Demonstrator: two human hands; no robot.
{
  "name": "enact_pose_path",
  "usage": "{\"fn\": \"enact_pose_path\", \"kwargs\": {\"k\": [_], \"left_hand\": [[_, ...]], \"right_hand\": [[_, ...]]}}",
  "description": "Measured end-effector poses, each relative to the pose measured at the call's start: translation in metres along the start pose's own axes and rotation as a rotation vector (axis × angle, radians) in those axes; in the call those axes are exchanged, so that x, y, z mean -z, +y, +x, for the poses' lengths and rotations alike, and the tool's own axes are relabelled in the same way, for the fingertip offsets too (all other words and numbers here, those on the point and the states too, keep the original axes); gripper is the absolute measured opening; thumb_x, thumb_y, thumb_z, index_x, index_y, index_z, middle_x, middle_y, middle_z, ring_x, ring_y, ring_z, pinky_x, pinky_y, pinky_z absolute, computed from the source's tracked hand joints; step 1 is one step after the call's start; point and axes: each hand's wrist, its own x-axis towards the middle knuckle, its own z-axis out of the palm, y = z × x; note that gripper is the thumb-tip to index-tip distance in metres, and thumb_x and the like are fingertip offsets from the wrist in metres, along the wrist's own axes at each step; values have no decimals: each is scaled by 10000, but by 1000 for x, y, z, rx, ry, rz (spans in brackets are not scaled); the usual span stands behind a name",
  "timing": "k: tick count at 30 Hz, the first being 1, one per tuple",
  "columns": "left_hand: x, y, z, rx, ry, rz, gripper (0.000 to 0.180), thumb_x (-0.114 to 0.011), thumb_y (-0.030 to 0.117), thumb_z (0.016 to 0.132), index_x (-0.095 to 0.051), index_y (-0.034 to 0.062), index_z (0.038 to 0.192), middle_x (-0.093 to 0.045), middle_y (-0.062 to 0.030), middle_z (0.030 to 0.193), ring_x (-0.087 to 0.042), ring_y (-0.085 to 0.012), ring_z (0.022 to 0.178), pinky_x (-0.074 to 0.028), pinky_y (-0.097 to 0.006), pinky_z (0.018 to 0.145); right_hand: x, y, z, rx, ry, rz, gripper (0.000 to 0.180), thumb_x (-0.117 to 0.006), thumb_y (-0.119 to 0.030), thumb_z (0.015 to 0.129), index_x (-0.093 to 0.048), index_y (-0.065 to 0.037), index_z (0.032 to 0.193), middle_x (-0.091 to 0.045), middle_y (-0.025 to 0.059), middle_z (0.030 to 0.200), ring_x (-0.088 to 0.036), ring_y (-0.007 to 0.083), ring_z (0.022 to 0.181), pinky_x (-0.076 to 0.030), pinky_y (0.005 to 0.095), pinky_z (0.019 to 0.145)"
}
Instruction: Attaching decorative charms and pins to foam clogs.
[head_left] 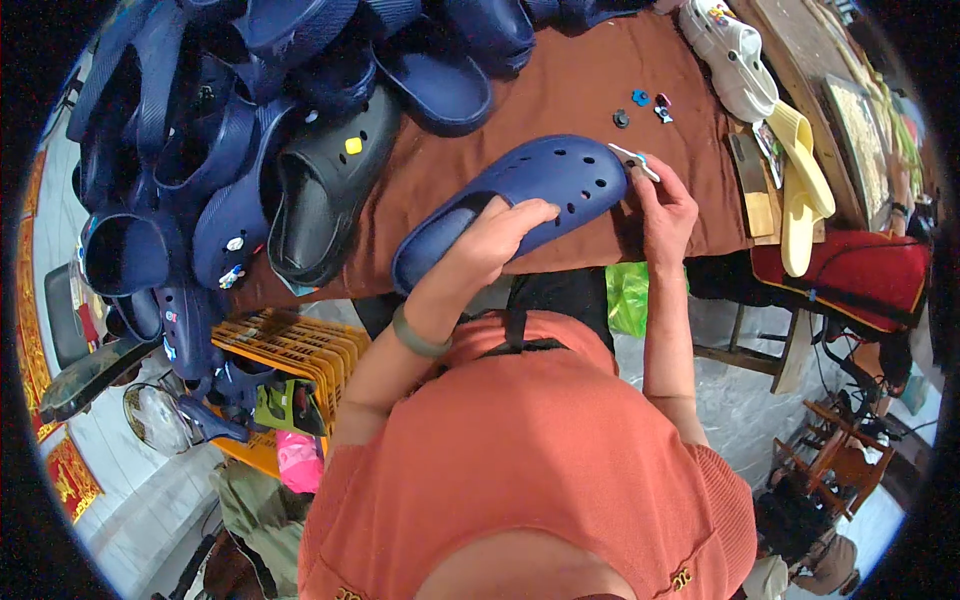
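A navy blue clog point(552, 165) with round vent holes lies slanted on the brown cloth, its toe to the right. My left hand point(487, 243) grips it, with the fingers at the foot opening and the thumb lying on the upper. Beside the toe, my right hand point(668, 215) pinches a thin white piece point(630, 156) between thumb and fingers; its exact kind is too small to make out. Beyond that hand lie several small shoe charms, among them a blue charm point(641, 98) and a dark round charm point(621, 119).
Navy clogs point(130, 255) are heaped at the left and far side. A black clog point(335, 190) with a yellow charm point(353, 146) stands left of mine. At the right are a white clog point(735, 65) and a pale yellow shoe point(800, 200). An orange crate point(300, 350) sits below left.
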Motion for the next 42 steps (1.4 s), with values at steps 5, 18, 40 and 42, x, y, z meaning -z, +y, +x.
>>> {"fn": "enact_pose_path", "kwargs": {"k": [5, 18, 40, 42], "left_hand": [[7, -15, 3, -91, -72, -62, 248, -589, 108, 857, -612, -12, 1073, -618, -74, 1078, -575, -157, 991, -434, -294, 919], [5, -16, -1, -138, -112, -133, 324, -575, 80, 854, -550, 5, 1168, -565, -74, 1168, -538, -156, 1085, -421, -295, 962], [-11, 1, -10, -126, -98, 185, 338, -558, 130, 884, -538, 5, 1198, -561, -63, 1148, -530, -162, 1051, -408, -294, 942], [-7, -9, -16, -136, -124, 263, 335, -542, 126, 893, -518, -19, 1194, -552, -94, 1154, -522, -184, 1060, -404, -319, 940]], "right_hand": [[1, -6, 1, 407, -137, -289, 255, -653, 46, 769, -654, -13, 1018, -643, 87, 1022, -601, 192, 967, -488, 297, 841], [2, -24, -8, 701, -389, -580, 335, -728, -22, 710, -643, -26, 1034, -618, 121, 1075, -580, 301, 1018, -480, 394, 872], [-7, -53, 70, 119, -879, -423, 200, -735, -76, 721, -615, -25, 873, -584, 63, 924, -565, 197, 948, -429, 318, 856], [-3, -53, 79, 137, -933, -536, 311, -756, -84, 705, -577, -30, 953, -554, 53, 984, -544, 179, 998, -427, 311, 879]]}}
